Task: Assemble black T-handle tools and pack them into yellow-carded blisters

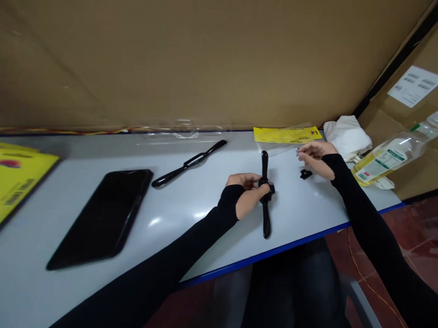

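Observation:
My left hand [249, 188] is closed around the middle of a black spokeshave [267, 220], which lies across the table with one handle pointing away and the other toward the front edge. The fingers partly hide its centre. Raised at the right, my right hand [316, 156] has its fingertips pinched together on a tiny shiny piece, too small to name. Below those fingers a small black part [305, 173] rests on the table. A second black two-handled tool [195, 160], with an open slot in its middle, lies apart to the left.
A dark tablet-like device [101, 217] and yellow packaging [16, 177] lie at the left. Clear plastic packaging [183, 131] and a yellow card [286, 134] sit along the cardboard wall. White cloth [348, 136] and a tilted bottle of yellow liquid [393, 154] are at the right.

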{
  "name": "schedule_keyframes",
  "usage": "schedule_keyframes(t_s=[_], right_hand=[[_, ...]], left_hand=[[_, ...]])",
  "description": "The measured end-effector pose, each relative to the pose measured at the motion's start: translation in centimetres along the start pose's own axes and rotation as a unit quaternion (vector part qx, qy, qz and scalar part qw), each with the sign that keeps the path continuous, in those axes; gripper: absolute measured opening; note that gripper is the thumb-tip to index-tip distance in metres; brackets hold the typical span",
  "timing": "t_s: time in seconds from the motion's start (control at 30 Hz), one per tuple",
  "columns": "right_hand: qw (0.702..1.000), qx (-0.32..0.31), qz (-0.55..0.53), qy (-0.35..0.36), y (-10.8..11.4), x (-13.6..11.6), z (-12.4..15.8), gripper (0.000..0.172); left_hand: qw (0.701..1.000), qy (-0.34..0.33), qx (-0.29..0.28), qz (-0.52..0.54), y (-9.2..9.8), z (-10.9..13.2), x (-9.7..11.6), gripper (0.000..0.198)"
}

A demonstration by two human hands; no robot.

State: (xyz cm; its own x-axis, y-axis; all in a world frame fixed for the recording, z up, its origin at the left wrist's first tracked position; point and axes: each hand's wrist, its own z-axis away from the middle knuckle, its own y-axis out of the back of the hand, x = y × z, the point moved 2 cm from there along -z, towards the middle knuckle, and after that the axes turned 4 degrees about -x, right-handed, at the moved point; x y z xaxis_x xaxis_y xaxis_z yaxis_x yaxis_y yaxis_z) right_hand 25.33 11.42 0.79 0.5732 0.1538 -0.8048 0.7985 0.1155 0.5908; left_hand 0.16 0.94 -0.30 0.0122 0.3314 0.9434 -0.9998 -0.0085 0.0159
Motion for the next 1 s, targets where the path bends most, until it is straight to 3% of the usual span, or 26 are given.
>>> schedule_keyframes(t_s=[0.1, 0.27, 0.47, 0.67, 0.8, 0.9, 1.0], right_hand=[[0.992, 0.057, 0.111, -0.023, 3.0, 1.7, -1.1, 0.023], [0.965, -0.003, 0.235, -0.119, 5.1, 2.4, -1.0, 0.023], [0.959, -0.020, 0.254, -0.126, 5.2, 3.4, -1.3, 0.021], [0.976, -0.040, 0.194, -0.093, 5.2, 5.2, -2.3, 0.016], [0.994, -0.036, 0.104, -0.019, 3.4, 2.7, -1.7, 0.034], [0.997, -0.027, 0.008, 0.073, 0.7, -1.2, 0.3, 0.036], [0.985, -0.058, -0.060, 0.152, -2.5, -4.4, 2.8, 0.037]], left_hand=[[1.000, -0.003, -0.017, 0.006, 0.0, -0.3, -0.3, 0.008], [1.000, 0.010, -0.004, 0.007, 0.1, -0.5, -0.5, 0.007], [1.000, -0.001, -0.010, 0.005, 0.1, -0.9, -1.1, 0.009], [1.000, -0.009, -0.016, 0.020, -0.1, -1.7, -1.9, 0.012], [0.999, -0.004, -0.026, 0.029, 0.0, -2.0, -1.8, 0.013], [0.999, -0.011, -0.035, 0.036, 0.0, -2.0, -1.6, 0.013], [0.998, -0.006, -0.038, 0.050, -0.1, -1.7, -1.2, 0.010]])
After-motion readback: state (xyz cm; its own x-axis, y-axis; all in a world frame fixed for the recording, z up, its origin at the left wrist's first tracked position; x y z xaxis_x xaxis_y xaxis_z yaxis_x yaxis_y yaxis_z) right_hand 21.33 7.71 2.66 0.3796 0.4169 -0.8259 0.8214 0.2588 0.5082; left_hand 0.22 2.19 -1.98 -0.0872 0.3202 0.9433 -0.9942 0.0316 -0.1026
